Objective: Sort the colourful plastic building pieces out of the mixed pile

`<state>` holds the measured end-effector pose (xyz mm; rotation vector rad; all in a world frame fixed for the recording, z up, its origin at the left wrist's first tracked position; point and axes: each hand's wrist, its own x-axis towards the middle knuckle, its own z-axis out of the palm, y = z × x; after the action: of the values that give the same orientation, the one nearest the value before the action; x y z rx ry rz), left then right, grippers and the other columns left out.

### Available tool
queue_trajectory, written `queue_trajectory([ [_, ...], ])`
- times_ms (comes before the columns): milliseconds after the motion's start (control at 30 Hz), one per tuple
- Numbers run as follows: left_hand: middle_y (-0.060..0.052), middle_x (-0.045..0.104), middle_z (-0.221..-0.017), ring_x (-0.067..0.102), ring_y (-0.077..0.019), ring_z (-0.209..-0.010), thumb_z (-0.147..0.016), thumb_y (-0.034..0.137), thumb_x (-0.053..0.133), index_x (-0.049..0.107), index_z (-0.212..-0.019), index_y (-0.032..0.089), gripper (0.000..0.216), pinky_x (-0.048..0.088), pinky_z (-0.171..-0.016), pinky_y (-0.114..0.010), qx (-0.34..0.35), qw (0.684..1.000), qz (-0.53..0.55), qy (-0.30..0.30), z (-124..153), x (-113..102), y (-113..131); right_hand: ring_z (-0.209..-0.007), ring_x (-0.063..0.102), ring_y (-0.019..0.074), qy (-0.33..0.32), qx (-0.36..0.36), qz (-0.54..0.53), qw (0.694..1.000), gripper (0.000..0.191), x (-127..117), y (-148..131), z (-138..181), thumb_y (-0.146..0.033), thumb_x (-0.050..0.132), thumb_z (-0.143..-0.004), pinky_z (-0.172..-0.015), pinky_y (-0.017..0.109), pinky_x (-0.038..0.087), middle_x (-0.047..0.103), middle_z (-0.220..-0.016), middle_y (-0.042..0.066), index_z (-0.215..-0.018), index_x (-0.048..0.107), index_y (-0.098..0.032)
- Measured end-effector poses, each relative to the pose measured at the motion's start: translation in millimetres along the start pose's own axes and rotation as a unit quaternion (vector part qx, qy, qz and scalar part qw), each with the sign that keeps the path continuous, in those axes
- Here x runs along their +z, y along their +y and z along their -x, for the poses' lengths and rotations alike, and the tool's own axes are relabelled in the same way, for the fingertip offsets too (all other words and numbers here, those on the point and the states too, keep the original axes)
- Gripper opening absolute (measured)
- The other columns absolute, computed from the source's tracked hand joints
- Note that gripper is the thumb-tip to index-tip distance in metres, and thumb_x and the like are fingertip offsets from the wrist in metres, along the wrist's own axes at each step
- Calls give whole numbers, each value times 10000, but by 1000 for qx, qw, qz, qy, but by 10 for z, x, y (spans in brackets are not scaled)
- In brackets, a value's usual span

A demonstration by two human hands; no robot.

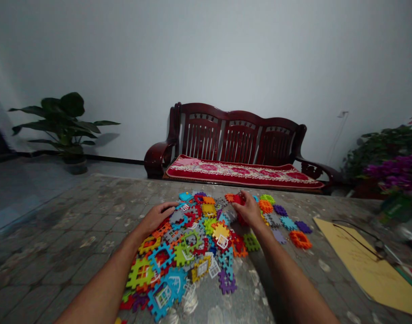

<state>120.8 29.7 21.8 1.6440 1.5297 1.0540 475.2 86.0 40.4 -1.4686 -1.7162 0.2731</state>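
Observation:
A pile of colourful interlocking plastic building blocks (192, 238), square with toothed edges, lies on the tabletop in front of me. At its left edge rests my left hand (158, 215), palm down with fingers stretched over the pieces; I see nothing held in it. At the pile's far right side, my right hand (249, 210) has its thumb and fingers closed around a red block (239, 199), partly hidden by the fingers. Close by that hand are a grey block (230, 213) and a green block (251, 242). Small white window-frame pieces (214, 265) lie among the nearer blocks.
Right of my right hand, separate blocks lie spread out, including an orange block (300, 240) and a purple block (303, 227). Farther right, glasses (359, 238) rest on a yellow folder (371, 270). Beyond the table (91, 225) stands a wooden bench (239, 135).

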Motion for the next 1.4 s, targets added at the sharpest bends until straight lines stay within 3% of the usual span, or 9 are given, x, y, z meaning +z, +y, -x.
queue_trajectory([
  [167,-61,735,-1150,665,-290,-1046,-721,580,601,746,-1073,226,520,457,-994,-401,0,1000,12,13,-5,12,-18,-1024,629,283,-4,29,92,995,569,-59,201,-126,-300,730,-646,-901,396,475,670,-1129,124,-1191,623,-177],
  [367,-71,724,-1173,656,-294,-1076,-741,548,591,741,-1086,215,503,441,-1014,-399,4,1000,-1,7,-13,11,-38,-1036,629,298,-12,30,150,988,588,-46,254,-134,-270,703,-658,-901,392,472,673,-1127,144,-1228,607,-162],
  [700,-68,732,-1154,658,-299,-1066,-721,545,599,745,-1071,204,510,453,-1000,-401,0,1000,-2,5,12,2,46,-1058,632,262,-39,81,126,988,564,-138,205,-104,-264,628,-715,-880,329,491,660,-1184,131,-1261,584,-130],
  [867,-73,731,-1158,652,-297,-1080,-721,544,594,744,-1075,195,519,450,-1004,-399,2,1000,-1,3,15,3,55,-1089,620,263,-72,152,233,958,544,-288,113,-88,-275,509,-815,-888,342,470,667,-1176,128,-1349,509,-173],
  [967,-70,734,-1151,659,-297,-1066,-719,540,595,746,-1072,197,515,453,-1001,-401,-1,1000,1,6,19,4,67,-1060,636,268,-89,179,289,936,481,-335,53,-103,-219,449,-846,-869,349,467,692,-1092,146,-1317,540,-185],
  [1400,-64,746,-1121,665,-293,-1054,-704,536,624,759,-1036,212,484,465,-985,-392,6,1000,14,17,9,7,26,-1065,638,268,-114,174,301,930,471,-271,130,-128,-190,411,-858,-869,355,466,682,-1098,166,-1311,539,-173],
])
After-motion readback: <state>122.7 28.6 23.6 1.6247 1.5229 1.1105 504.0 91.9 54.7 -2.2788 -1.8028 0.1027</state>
